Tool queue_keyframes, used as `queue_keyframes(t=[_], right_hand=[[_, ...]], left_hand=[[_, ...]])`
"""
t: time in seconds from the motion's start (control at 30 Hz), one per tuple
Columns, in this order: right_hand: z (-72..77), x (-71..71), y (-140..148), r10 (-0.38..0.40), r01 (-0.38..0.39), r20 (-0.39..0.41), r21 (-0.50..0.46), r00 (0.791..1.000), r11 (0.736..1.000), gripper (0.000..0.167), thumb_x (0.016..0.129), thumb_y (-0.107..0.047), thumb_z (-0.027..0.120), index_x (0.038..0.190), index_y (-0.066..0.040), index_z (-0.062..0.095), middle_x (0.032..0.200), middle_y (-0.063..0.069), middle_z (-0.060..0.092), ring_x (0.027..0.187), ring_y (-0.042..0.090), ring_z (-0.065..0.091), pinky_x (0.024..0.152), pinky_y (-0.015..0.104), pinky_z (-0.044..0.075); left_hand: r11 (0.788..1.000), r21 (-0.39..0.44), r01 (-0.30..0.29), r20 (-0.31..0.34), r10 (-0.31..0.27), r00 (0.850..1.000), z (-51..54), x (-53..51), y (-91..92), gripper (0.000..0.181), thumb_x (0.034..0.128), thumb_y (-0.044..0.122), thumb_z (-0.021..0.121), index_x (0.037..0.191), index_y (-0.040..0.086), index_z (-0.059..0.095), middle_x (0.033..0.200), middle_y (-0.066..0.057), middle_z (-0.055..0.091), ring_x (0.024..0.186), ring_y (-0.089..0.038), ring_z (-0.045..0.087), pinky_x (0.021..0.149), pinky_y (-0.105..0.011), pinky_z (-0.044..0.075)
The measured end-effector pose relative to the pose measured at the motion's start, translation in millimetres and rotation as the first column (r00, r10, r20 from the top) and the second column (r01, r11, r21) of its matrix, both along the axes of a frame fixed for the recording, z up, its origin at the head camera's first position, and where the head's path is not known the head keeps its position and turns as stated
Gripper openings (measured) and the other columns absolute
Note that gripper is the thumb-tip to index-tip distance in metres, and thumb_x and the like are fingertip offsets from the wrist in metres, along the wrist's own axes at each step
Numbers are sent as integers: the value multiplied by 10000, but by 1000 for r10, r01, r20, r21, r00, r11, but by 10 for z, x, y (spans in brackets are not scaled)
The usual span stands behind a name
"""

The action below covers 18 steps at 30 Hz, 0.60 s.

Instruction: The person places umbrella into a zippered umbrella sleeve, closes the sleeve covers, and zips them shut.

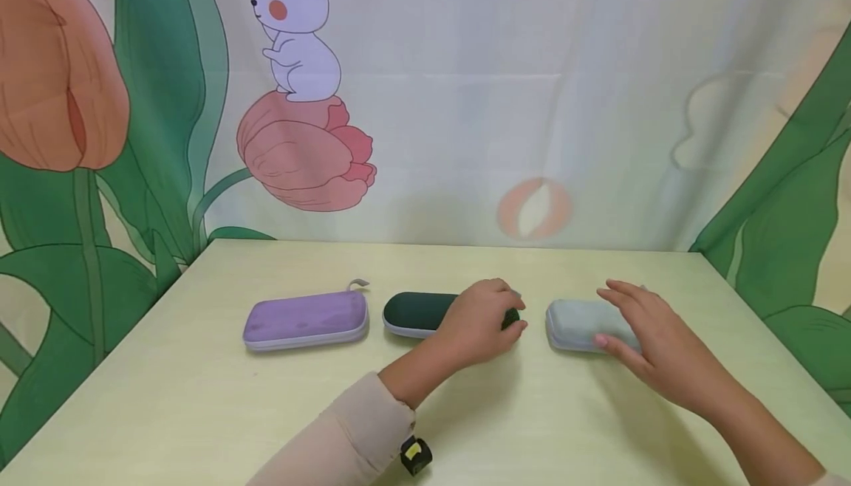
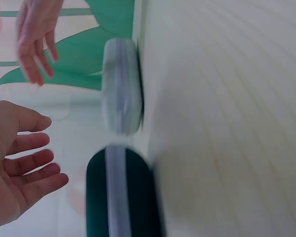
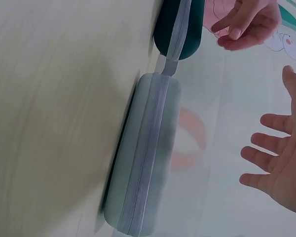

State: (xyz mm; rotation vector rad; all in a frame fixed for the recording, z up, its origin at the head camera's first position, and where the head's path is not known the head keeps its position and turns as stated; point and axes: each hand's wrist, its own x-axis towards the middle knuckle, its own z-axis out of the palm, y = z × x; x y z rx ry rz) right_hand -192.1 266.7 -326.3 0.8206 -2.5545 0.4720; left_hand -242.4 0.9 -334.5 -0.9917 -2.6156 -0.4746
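Three zipped cases lie in a row on the table. My left hand is over the right part of a dark green case, hiding some of it. The left wrist view shows a gap between this hand's loosely bent fingers and the case. Above a pale grey-green case is my right hand, fingers spread and holding nothing. In the right wrist view that hand stands apart from the pale case. Farthest left lies a purple case with a small strap; neither hand is near it.
The pale yellow table ends at a straight back edge. Behind it hangs a curtain printed with tulips and a white rabbit. A small black and yellow device sits by the left sleeve's cuff.
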Motion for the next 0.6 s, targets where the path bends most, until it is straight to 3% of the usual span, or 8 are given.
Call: queue_keyframes(t=[0.2, 0.3, 0.43, 0.6], right_hand=[[30, 23, -1, -25, 29, -91, 46, 996, 999, 883, 785, -413, 793, 1463, -34, 374, 1500, 223, 325, 1302, 453, 353, 976, 710, 266], [51, 50, 11, -68, 76, -98, 76, 993, 994, 1009, 739, -501, 799, 1516, -95, 300, 1568, 201, 206, 1368, 461, 265, 951, 803, 174], [63, 85, 20, -111, 121, -90, 123, 990, 985, 1128, 696, -581, 795, 1563, -177, 197, 1615, 167, 73, 1433, 445, 140, 909, 852, 88], [78, 112, 21, -123, 135, -78, 177, 989, 975, 1195, 659, -666, 773, 1577, -236, 138, 1625, 143, -12, 1460, 419, 35, 882, 870, 49]], left_hand=[[991, 119, -56, -1, 56, 998, 86, 143, -569, 466, 878, 300, 723, 1258, 46, 631, 1317, -103, 537, 1247, -279, 459, 1020, -414, 419], [986, 147, -78, -52, 86, 995, 95, 207, -848, 626, 832, 313, 769, 1345, 25, 554, 1391, -144, 476, 1306, -325, 401, 1049, -487, 382], [986, 113, -122, -163, 140, 977, 82, 293, -1164, 763, 781, 354, 808, 1408, 51, 495, 1447, -199, 412, 1332, -395, 359, 1046, -574, 354], [979, 20, -204, -218, 203, 955, 87, 399, -1488, 855, 768, 465, 781, 1460, 96, 439, 1509, -220, 322, 1368, -446, 290, 1053, -668, 267]])
